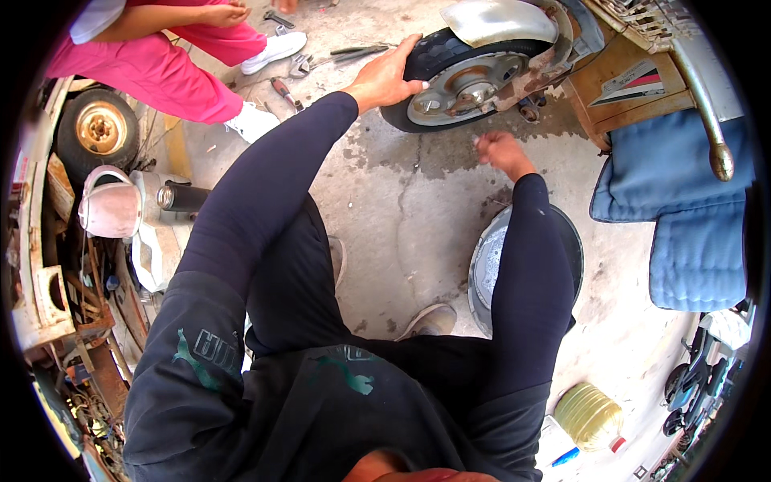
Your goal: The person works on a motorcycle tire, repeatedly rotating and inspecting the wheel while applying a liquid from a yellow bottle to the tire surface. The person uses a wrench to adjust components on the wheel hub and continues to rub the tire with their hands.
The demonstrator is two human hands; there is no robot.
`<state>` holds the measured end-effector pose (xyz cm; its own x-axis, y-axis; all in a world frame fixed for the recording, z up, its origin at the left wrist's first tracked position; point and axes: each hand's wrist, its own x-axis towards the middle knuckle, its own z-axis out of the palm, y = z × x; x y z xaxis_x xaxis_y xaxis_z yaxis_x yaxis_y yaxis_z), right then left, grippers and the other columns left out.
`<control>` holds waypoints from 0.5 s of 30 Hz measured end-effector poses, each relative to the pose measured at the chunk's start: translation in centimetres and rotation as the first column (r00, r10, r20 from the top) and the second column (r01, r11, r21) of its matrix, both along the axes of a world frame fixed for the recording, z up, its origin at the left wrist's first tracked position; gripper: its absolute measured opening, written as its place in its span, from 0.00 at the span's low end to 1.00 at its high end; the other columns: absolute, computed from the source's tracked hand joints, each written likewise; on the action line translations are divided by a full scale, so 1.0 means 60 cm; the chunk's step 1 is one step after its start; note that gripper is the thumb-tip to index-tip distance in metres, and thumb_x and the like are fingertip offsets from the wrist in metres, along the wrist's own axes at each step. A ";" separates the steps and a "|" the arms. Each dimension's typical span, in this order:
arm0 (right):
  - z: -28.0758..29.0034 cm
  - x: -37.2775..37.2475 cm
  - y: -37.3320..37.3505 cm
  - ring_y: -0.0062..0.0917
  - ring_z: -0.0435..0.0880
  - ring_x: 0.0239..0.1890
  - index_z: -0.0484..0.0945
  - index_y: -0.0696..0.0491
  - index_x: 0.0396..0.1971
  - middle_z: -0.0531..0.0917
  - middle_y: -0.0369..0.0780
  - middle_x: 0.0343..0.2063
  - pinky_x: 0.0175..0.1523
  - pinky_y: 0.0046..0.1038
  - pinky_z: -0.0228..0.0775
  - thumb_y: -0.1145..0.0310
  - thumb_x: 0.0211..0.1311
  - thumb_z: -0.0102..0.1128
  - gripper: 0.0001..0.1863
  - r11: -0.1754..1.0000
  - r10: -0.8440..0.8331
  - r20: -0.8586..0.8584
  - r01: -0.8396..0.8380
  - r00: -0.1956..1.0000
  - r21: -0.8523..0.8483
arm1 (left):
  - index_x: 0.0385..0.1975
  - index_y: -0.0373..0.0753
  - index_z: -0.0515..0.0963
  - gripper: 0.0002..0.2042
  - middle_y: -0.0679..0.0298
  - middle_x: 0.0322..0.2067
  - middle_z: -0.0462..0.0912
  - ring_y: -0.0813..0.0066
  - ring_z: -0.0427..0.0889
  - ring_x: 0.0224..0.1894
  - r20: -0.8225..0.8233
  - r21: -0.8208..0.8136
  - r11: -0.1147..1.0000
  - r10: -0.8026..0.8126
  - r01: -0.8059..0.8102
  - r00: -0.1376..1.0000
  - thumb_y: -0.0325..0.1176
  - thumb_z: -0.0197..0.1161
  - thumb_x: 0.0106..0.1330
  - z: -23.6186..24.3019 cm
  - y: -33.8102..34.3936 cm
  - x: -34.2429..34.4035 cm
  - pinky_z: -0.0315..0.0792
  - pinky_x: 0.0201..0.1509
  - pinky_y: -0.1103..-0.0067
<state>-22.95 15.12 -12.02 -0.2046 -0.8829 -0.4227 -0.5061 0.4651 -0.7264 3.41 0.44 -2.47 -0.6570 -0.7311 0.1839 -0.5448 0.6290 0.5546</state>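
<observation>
Plastic jug (589,418): at 4 o'clock, it has yellow liquid inside and a red cap; it lies near the person's right side.
Bucket (574,261): at 3 o'clock, dark and round, partly hidden under the right forearm; foamy water (487,265) is visible in it.
Right hand (503,154): at 2 o'clock, just beyond the bucket and apart from the wheel. The fingers look bent, but they are blurred, so I am not able to say if they pinch something.
Left hand (388,79): at 12 o'clock, it is spread on the tyre (440,50), with the thumb apart from the fingers and laid toward the sidewall.
Scooter wheel (464,90): at 1 o'clock, under a silver fender (506,20); the rim is grey and the hub is stained with rust.
Wet patch (450,157): on the concrete, just below the wheel.
Screwdriver (283,92): at 11 o'clock, on the floor, near an adjustable wrench (300,66).
Co-worker (152,64): at 10 o'clock, in pink trousers and white shoes, near these tools.
</observation>
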 end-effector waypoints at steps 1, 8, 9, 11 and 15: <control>-0.014 -0.003 -0.004 0.28 0.84 0.28 0.82 0.57 0.36 0.85 0.40 0.29 0.34 0.32 0.73 0.60 0.60 0.62 0.15 0.988 0.134 -0.088 -0.127 0.987 0.085 | 0.72 0.43 0.52 0.45 0.43 0.56 0.75 0.45 0.75 0.58 -0.035 -0.066 0.998 -0.003 0.001 0.999 0.44 0.72 0.57 -0.005 -0.006 0.001 0.70 0.60 0.62; -0.189 -0.162 0.055 0.41 0.85 0.40 0.81 0.55 0.32 0.84 0.45 0.32 0.44 0.41 0.77 0.69 0.46 0.68 0.12 0.699 0.595 -0.679 -0.693 0.430 0.175 | 0.64 0.36 0.62 0.41 0.43 0.52 0.77 0.46 0.77 0.56 -0.078 -0.063 0.998 -0.018 0.013 0.997 0.54 0.71 0.56 0.010 0.006 -0.026 0.71 0.59 0.63; -0.193 -0.164 0.055 0.42 0.84 0.40 0.81 0.54 0.32 0.84 0.45 0.31 0.44 0.41 0.77 0.69 0.46 0.68 0.11 0.728 0.561 -0.685 -0.671 0.464 0.142 | 0.64 0.36 0.62 0.42 0.43 0.52 0.77 0.47 0.77 0.56 -0.096 -0.082 0.997 -0.009 0.001 0.995 0.53 0.72 0.55 0.008 0.005 -0.030 0.71 0.59 0.63; -0.205 -0.178 0.065 0.42 0.84 0.41 0.81 0.54 0.31 0.83 0.45 0.31 0.45 0.40 0.78 0.70 0.45 0.68 0.11 0.826 0.466 -0.661 -0.557 0.588 0.088 | 0.64 0.36 0.61 0.42 0.43 0.52 0.77 0.47 0.77 0.56 -0.111 -0.149 0.989 -0.022 0.005 0.994 0.51 0.74 0.53 0.005 0.000 -0.041 0.72 0.59 0.63; -0.223 -0.201 0.101 0.42 0.84 0.41 0.81 0.53 0.32 0.84 0.44 0.33 0.47 0.39 0.78 0.69 0.48 0.66 0.10 0.907 0.364 -0.583 -0.419 0.726 0.044 | 0.66 0.39 0.59 0.46 0.43 0.49 0.80 0.46 0.80 0.52 -0.047 -0.140 0.990 -0.041 0.034 0.998 0.45 0.79 0.48 0.010 0.000 -0.065 0.74 0.56 0.62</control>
